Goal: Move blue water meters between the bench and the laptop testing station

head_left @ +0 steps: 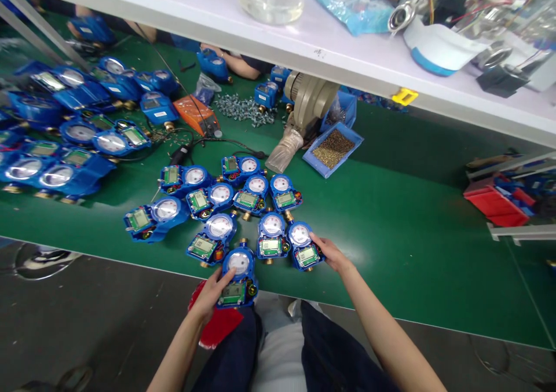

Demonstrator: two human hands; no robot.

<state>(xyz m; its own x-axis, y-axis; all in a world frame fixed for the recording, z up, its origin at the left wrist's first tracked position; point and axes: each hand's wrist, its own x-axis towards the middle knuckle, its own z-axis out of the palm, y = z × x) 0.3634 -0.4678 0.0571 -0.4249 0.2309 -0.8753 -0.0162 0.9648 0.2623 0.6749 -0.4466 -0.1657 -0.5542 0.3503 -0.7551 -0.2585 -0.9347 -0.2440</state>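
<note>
Left hand [211, 292] has its fingers closed on a round-dialled blue plastic water meter [238, 279] overhanging the near edge of the green bench mat [391, 253]; a loosened hold risks it dropping. Right hand [330, 253], fingers together, touches a second blue meter [304, 245] just inside that edge; a nudge could disturb the neighbouring meter [271, 237].

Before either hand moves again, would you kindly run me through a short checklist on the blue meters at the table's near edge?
1. Left hand grips the round blue water meter with the green display: ok.
2. That meter fully on the green table: not ok, it overhangs the near edge.
3. Right hand touches the blue meter on the cluster's right: ok.
4. Blue tray of small brass parts away from both hands: ok.
5. Meter displays readable: cannot tell.
</note>
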